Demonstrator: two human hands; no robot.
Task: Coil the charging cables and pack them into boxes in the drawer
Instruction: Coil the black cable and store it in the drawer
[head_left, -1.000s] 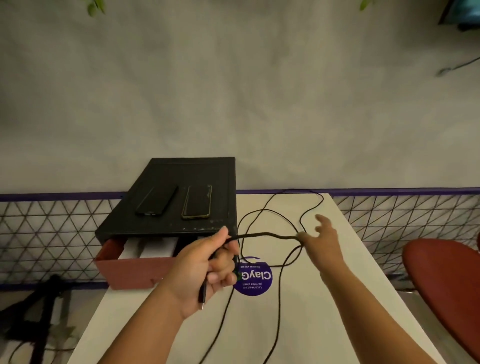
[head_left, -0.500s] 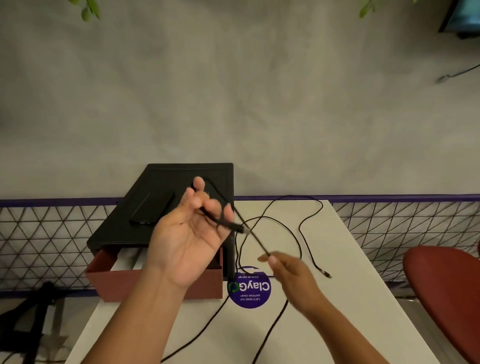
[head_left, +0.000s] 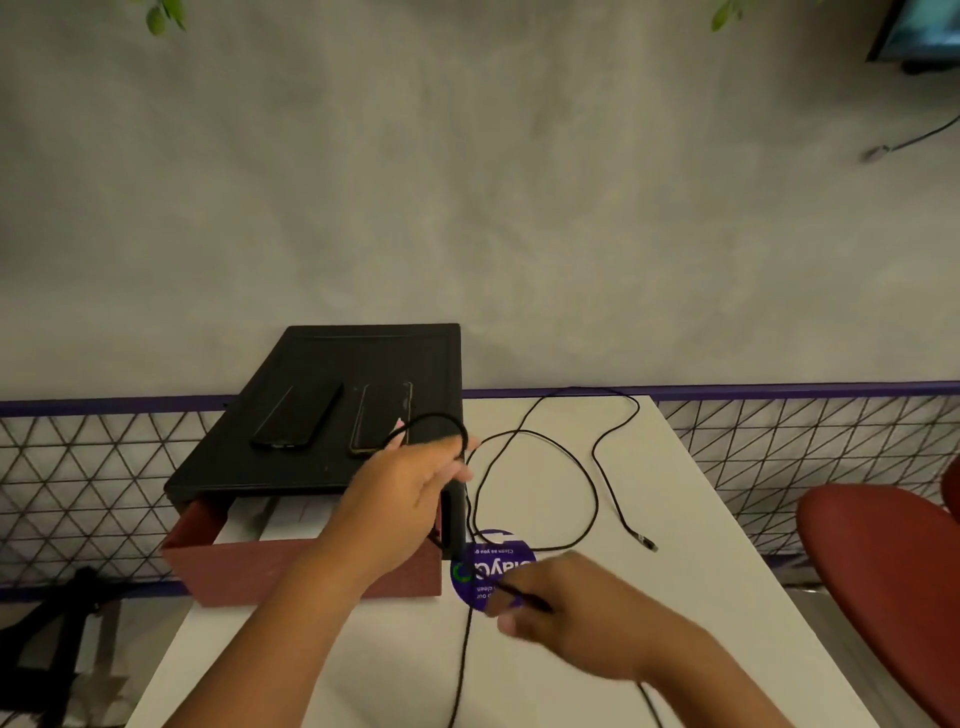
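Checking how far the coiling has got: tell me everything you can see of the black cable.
The cable is thin, black and matte. The left hand grips it, a small loop arching above that hand. The right hand pinches a stretch over the purple sticker. The rest lies loose in wide curves on the white table, its plug free to the right. One strand runs off the near edge. Whether it is one cable or two, I cannot tell.
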